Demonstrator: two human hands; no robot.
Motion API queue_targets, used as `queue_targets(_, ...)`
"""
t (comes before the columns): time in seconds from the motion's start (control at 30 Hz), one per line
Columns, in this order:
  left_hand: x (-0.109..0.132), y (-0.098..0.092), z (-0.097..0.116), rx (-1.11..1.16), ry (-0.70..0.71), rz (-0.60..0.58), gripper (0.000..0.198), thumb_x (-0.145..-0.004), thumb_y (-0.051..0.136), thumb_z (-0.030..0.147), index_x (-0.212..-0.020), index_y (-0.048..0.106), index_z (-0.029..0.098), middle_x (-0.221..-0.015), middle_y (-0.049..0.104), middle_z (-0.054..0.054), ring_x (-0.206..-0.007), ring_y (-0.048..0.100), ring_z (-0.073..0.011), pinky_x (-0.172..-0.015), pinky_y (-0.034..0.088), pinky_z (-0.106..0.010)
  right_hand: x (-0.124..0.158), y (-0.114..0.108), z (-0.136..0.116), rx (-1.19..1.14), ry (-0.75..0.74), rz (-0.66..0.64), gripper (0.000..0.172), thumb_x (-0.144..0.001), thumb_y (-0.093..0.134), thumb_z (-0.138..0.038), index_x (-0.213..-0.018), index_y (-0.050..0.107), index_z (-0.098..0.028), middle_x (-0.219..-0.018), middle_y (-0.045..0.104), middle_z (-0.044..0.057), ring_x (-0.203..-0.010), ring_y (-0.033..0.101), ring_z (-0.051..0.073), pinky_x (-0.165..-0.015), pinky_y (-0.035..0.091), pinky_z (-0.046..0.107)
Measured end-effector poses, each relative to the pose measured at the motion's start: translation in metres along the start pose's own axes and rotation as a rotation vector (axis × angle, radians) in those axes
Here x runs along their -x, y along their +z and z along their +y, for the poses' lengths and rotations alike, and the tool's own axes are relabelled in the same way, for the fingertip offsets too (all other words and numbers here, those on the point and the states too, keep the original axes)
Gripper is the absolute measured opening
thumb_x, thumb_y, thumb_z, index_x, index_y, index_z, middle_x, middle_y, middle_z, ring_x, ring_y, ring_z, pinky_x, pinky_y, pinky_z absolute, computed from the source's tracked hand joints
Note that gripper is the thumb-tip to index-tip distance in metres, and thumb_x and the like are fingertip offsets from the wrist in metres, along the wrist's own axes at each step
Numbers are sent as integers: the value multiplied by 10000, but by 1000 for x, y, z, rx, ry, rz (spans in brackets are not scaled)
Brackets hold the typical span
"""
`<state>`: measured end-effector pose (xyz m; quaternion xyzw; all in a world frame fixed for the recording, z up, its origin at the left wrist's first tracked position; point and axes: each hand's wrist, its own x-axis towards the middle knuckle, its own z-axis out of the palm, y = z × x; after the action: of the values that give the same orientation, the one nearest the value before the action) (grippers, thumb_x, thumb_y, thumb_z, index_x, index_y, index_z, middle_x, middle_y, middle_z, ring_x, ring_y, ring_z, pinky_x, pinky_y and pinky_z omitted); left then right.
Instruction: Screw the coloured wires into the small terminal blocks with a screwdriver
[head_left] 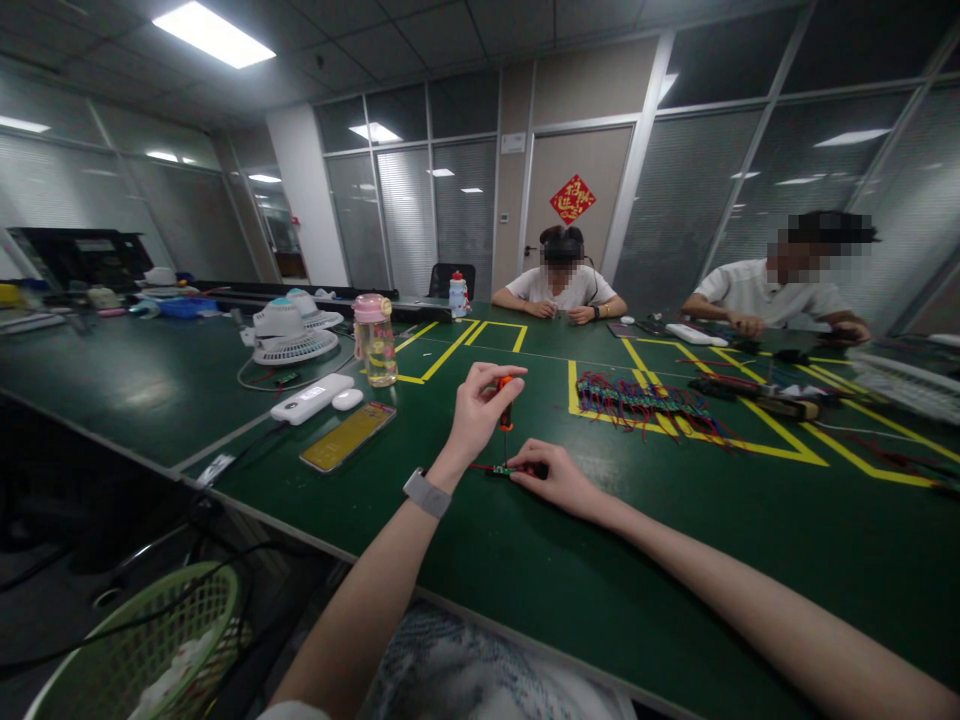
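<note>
My left hand [477,408], with a grey-strapped watch on its wrist, is closed on a small screwdriver [507,412] with an orange and black handle. The screwdriver stands upright, its thin shaft reaching down to a small green circuit board [500,470] on the table. Whether the tip sits in a screw is too small to tell. Low at the board's right end, my right hand [553,474] pinches it between thumb and fingers. A red wire [478,466] runs out from the board's left side.
On the green table [450,520], a phone [349,436], white power bank [313,398], pink-lidded bottle [375,345] and white fan [292,332] lie left. A row of wired boards [649,402] sits inside yellow tape at right. Two people sit across. A green basket [150,640] stands below left.
</note>
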<state>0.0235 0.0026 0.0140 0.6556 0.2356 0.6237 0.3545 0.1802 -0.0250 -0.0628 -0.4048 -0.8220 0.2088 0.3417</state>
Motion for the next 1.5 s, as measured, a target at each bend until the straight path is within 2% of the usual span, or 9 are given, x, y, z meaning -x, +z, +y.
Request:
queue_targets(0.17,-1,0,-5,197,-58,-65,295,-861,511,331,-1070,651,179,-1036,617,-76,-845,623,-158,-707,537,-286,0,-1,-2,5,7,-1,167,-800,618,-248,-901,716,-159,-792,591,39,-659,528,118,-601,431,246)
queue_targets(0.37,0,-1,0,-20,7,-23,224,-775,642,313,-945,697,177,-938,594,-51,-785,586,-115,-650,492,-202,0,0,1,-7,-2,8,171,-798,620,-242,-920,714,-166,-782,585,35,-657,531,119,-600,435,246)
queue_targets(0.53,0,1,0,154,-67,-104,309,-862,509,335,-1094,639,178,-982,622,-71,-819,622,-152,-674,530,-267,1,1,4,5,-9,3,184,-804,612,-244,-942,710,-173,-779,579,32,-654,528,120,-598,431,247)
queue_targets(0.67,0,1,3,41,-38,-49,242,-790,617,316,-975,683,173,-857,619,-41,-738,595,-123,-641,509,-229,2,1,1,28,-11,15,175,-802,616,-260,-920,716,-177,-771,579,32,-652,525,121,-597,426,248)
queue_targets(0.9,-1,0,-1,214,-79,-128,316,-877,464,323,-1094,640,174,-1057,616,-87,-856,620,-169,-689,533,-284,2,-1,-3,28,5,8,183,-821,588,-250,-922,716,-167,-803,595,45,-648,527,117,-597,426,247)
queue_targets(1.03,0,0,0,58,-48,-77,265,-798,604,318,-1009,671,173,-865,625,-43,-722,592,-120,-644,501,-235,2,0,-1,31,-9,6,175,-815,589,-233,-924,713,-174,-790,590,39,-652,524,119,-597,426,245)
queue_targets(1.23,-1,-1,1,109,-28,-93,290,-870,478,309,-1067,660,199,-1135,584,-78,-939,595,-166,-742,513,-268,2,0,-1,26,7,15,169,-801,607,-243,-912,718,-179,-778,584,37,-653,521,123,-602,433,251)
queue_targets(1.4,0,-1,1,82,-60,-92,289,-804,598,316,-1051,659,181,-891,629,-46,-739,594,-124,-647,509,-241,1,1,-1,16,6,14,170,-795,608,-225,-913,719,-176,-777,581,37,-651,527,125,-605,433,254)
queue_targets(1.5,0,-2,1,-34,17,-33,210,-797,610,300,-950,704,191,-950,598,-48,-844,582,-129,-703,488,-217,1,1,-2,21,13,14,175,-798,605,-228,-917,720,-173,-774,578,38,-650,526,126,-608,431,256)
